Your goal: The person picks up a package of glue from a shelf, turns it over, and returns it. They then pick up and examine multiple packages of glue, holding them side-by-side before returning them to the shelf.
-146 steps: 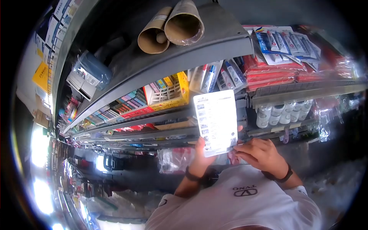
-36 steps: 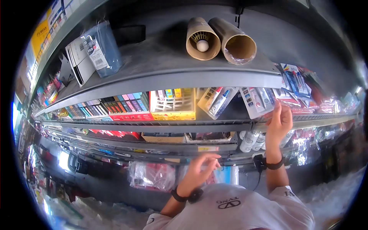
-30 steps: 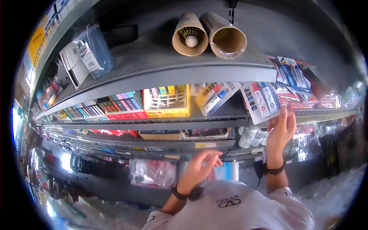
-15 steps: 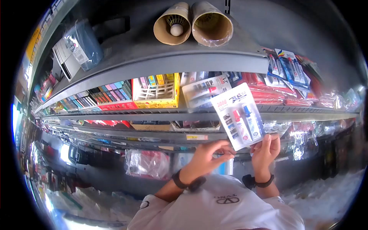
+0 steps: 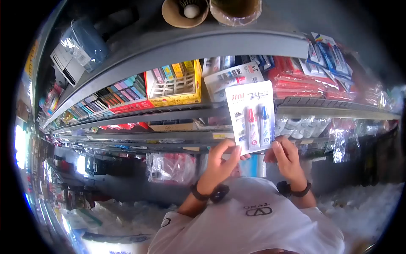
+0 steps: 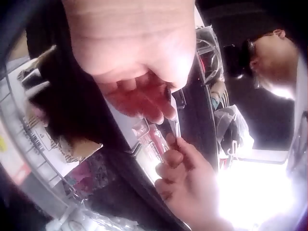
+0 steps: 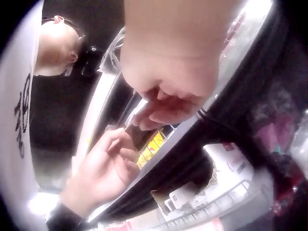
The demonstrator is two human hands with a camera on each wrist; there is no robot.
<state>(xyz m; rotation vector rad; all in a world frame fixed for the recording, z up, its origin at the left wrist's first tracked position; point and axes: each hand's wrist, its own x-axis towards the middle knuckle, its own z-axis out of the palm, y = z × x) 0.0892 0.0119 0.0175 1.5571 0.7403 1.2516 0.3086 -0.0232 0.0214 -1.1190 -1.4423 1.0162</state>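
In the head view, a white blister pack (image 5: 257, 101) stands upright before the chest, its printed front facing the camera. It contains a red-capped tube (image 5: 252, 129) marked A and a blue-capped tube (image 5: 265, 127) marked B. My left hand (image 5: 218, 165) grips the lower left corner, thumb across the front. At the lower right corner my right hand (image 5: 289, 161) pinches the pack between thumb and fingers. The left wrist view catches the pack (image 6: 175, 120) nearly edge-on, with the right hand (image 6: 190, 180) pinching its edge. Seen from the right wrist, the left hand (image 7: 103, 168) holds the other side.
Behind the pack, a shelf bears another blister card (image 5: 218, 86), a yellow box (image 5: 174, 100) of small packets and red plastic-wrapped packs (image 5: 292, 84). More blister packs (image 5: 332, 57) lie on those. Cardboard tubes (image 5: 185, 17) sit on the upper shelf; white bottles (image 5: 302, 127) stand below.
The right hand has brought the blister pack from the shelf to the chest. The left hand, empty a second ago, now grips it too. The pack has turned more upright.
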